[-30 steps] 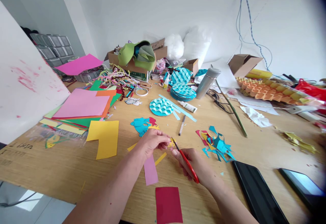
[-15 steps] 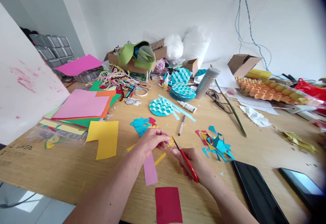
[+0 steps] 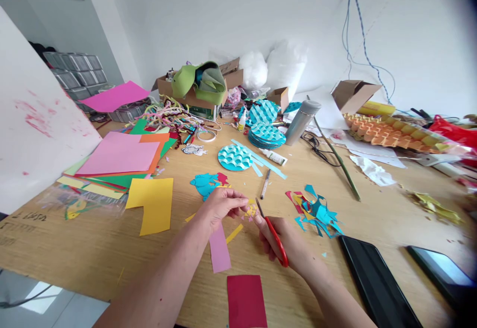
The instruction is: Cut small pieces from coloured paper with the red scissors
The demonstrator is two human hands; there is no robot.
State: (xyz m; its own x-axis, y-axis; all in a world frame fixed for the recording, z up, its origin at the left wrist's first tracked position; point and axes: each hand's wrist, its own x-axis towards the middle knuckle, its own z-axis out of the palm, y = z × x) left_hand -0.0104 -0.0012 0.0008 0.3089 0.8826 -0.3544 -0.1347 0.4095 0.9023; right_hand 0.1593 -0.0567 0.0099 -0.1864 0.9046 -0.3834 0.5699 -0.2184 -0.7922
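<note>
My left hand (image 3: 222, 205) pinches a small yellow paper cutout (image 3: 251, 210) just above the wooden table (image 3: 93, 248). My right hand (image 3: 288, 244) grips red-handled scissors (image 3: 273, 233), whose blades point up and left and reach the cutout's right edge. A pink paper strip (image 3: 219, 251) and a thin yellow strip (image 3: 234, 233) lie on the table under my hands. A dark red paper rectangle (image 3: 246, 300) lies near the front edge.
A yellow sheet (image 3: 152, 203) and a stack of coloured paper (image 3: 121, 156) lie to the left. A heap of paper scraps (image 3: 316, 212) sits right of my hands, with two dark tablets (image 3: 376, 283) beyond. Teal paper discs (image 3: 235, 157), a glue bottle (image 3: 274, 156), a pen (image 3: 265, 184) and boxes lie farther back.
The scissors have tilted a little more upright and shifted slightly right against the cutout. My left hand has stayed in place.
</note>
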